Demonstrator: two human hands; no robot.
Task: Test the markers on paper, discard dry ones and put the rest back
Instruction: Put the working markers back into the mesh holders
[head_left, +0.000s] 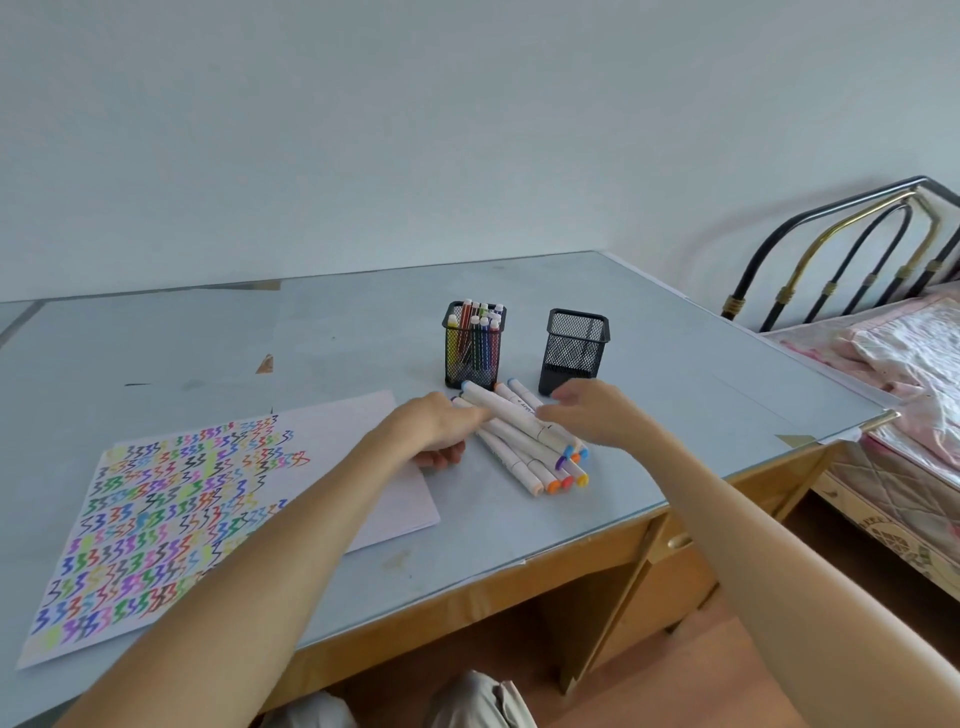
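Nearest on the glass-topped counter (675, 332) lies the sheet of paper (384, 499), at the left, covered over most of its area with rows of short zigzag test strokes in many colours.

Just beyond its far right corner is the pile of markers (524, 447): white barrels lying flat and roughly parallel, slanting from far left to near right, with orange, purple, blue and yellow end caps toward the near side. The left hand (441, 426) lies against the left side of the pile, fingers curled loosely at the barrels; whether it actually grips one cannot be told. The right hand (597, 410) rests over the pile's right side, fingers bent down onto the top barrels.

Just behind the pile stand two black mesh cups, near each other: the left cup (472, 345) packed with upright slim markers, the right cup (574, 348) showing nothing inside.
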